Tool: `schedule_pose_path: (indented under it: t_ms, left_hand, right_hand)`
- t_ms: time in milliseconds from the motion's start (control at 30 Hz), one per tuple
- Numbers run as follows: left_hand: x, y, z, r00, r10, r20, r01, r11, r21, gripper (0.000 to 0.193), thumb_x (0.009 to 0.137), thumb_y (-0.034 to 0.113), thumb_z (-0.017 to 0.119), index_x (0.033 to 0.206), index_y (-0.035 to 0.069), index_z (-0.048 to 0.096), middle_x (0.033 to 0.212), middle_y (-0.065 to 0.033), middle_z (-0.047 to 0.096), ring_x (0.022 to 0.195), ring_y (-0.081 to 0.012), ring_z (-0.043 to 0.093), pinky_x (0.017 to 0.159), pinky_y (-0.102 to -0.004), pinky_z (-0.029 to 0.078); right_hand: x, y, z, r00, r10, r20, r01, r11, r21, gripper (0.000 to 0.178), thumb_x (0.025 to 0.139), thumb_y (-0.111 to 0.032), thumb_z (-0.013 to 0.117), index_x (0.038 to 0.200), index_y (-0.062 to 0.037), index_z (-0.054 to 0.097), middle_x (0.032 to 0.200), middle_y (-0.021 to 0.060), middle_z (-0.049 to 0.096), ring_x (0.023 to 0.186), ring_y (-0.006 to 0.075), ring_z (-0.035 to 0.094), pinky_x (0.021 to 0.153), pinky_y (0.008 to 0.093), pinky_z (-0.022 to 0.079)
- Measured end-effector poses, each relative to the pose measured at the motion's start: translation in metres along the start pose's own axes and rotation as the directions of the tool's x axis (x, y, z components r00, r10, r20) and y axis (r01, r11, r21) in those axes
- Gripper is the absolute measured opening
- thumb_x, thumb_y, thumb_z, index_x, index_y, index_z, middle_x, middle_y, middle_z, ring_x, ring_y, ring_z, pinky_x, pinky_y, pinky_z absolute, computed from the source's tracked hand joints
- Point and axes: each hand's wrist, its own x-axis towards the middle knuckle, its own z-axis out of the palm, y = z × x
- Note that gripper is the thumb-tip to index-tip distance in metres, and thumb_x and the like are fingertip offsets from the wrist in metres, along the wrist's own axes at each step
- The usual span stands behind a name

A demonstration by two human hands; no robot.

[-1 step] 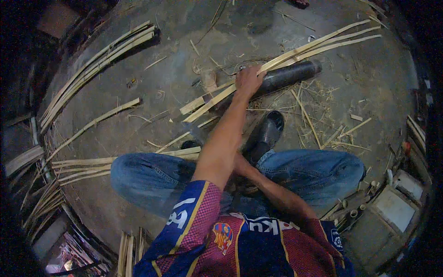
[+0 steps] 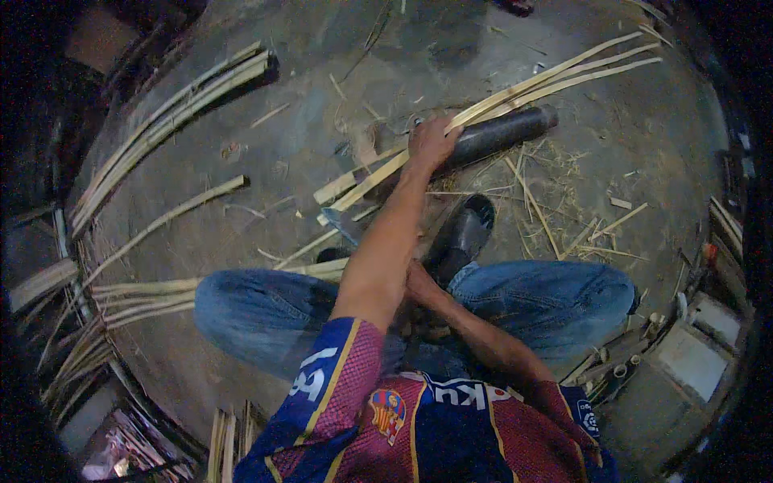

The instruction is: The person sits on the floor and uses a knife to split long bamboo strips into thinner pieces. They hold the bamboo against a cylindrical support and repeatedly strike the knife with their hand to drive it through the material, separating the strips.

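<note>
My left hand (image 2: 432,145) is closed around several pale bamboo strips (image 2: 531,83), which slant from lower left to upper right. Beneath them lies a dark cylinder (image 2: 511,130), like a pipe or a smooth log. My right hand (image 2: 421,286) sits low between my knees, mostly covered by my left forearm. Beyond that forearm a grey-blue knife blade (image 2: 343,226) sticks out, its tip close to the near ends of the strips. The blade lines up with my right hand, though the handle and fingers are hidden.
A bundle of long strips (image 2: 173,127) lies at the far left, with a single strip (image 2: 173,213) nearer. More strips (image 2: 149,304) reach my left knee. Shavings and offcuts (image 2: 555,201) litter the floor at right. Short tubes (image 2: 620,370) and a light panel (image 2: 684,362) stand at lower right.
The knife blade, blurred before, is now sharper and sits slightly higher, nearer the ends of the strips. My left hand keeps its hold in nearly the same place.
</note>
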Motion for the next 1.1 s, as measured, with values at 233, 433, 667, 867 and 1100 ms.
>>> schedule_pose_path:
  t_ms: [233,433,667,867,1100]
  left_hand:
    - [0.01,0.004,-0.096,0.923,-0.207,0.325,0.228,0.973,-0.027,0.044,0.094,0.041,0.05,0.119,0.007,0.062,0.113,-0.0193,0.064,0.109,-0.0358,0.059,0.094,-0.0428,0.044]
    - [-0.063,-0.128,-0.14,0.987,-0.159,-0.033,0.163,0.96,0.228,0.047,0.092,0.045,0.052,0.099,0.001,0.067,0.085,-0.0169,0.063,0.081,-0.0313,0.062,0.076,-0.0423,0.049]
    - [-0.128,-0.047,-0.164,0.657,-0.422,0.625,0.584,0.809,-0.067,0.046,0.095,0.048,0.05,0.104,0.004,0.063,0.076,-0.0072,0.064,0.061,-0.0153,0.057,0.058,-0.0321,0.052]
    - [-0.153,-0.007,-0.135,0.593,-0.052,0.804,0.67,0.586,-0.456,0.031,0.103,0.027,0.038,0.116,0.002,0.05,0.101,-0.0156,0.066,0.077,-0.0209,0.066,0.071,-0.0372,0.057]
    - [-0.162,-0.007,-0.128,0.545,-0.079,0.835,0.775,0.428,-0.465,0.025,0.102,0.022,0.042,0.113,0.001,0.049,0.113,-0.0201,0.062,0.092,-0.0301,0.066,0.085,-0.0426,0.057]
  right_hand:
    - [0.019,-0.034,-0.062,0.906,0.362,-0.217,-0.33,0.928,0.173,0.05,0.095,-0.052,0.05,0.089,-0.003,0.06,0.064,0.0022,0.055,0.054,0.0124,0.054,0.049,0.0297,0.045]
    - [0.023,-0.036,-0.073,0.848,0.355,-0.394,-0.192,0.898,0.396,0.052,0.094,-0.054,0.051,0.084,-0.0035,0.058,0.062,0.0022,0.054,0.05,0.0116,0.053,0.044,0.0288,0.043]
    - [0.019,-0.044,-0.086,0.735,0.413,-0.538,-0.044,0.82,0.57,0.045,0.089,-0.05,0.062,0.085,-0.005,0.06,0.062,0.0016,0.055,0.048,0.0127,0.053,0.043,0.0302,0.043]
    - [0.023,-0.05,-0.084,0.712,0.486,-0.507,-0.025,0.738,0.674,0.048,0.085,-0.053,0.066,0.09,-0.006,0.062,0.059,0.001,0.055,0.045,0.0127,0.052,0.041,0.0288,0.042]
    - [0.015,-0.062,-0.075,0.837,0.494,-0.236,-0.12,0.586,0.801,0.042,0.086,-0.046,0.067,0.1,-0.0076,0.059,0.067,-0.0025,0.054,0.052,0.0063,0.049,0.047,0.024,0.043]
